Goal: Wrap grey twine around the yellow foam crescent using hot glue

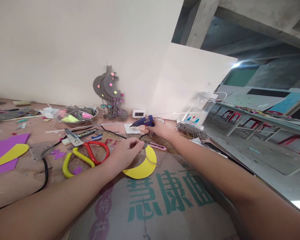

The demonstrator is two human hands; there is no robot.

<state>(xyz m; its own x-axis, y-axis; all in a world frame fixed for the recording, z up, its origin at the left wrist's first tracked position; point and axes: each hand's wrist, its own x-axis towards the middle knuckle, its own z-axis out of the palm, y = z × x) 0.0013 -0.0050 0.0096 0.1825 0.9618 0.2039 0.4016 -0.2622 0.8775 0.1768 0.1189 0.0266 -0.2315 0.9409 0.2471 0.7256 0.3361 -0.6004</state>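
Beyond the yellow crescent, the right hand is closed around the glue gun; beside its inner curve, the left hand has thumb and fingertips nearly together (whether they pinch anything, I cannot tell). Best to point the nozzle away from those fingers. Under the crescent, the sheet reads 慧康 in green and, nearer the wearer, 特产 on purple.

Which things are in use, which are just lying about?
Seemingly in use:
- glue gun, in the right hand
- yellow crescent, by the left hand

Probably just lying about:
- scissors
- clock
- purple sheet
- cord bundle
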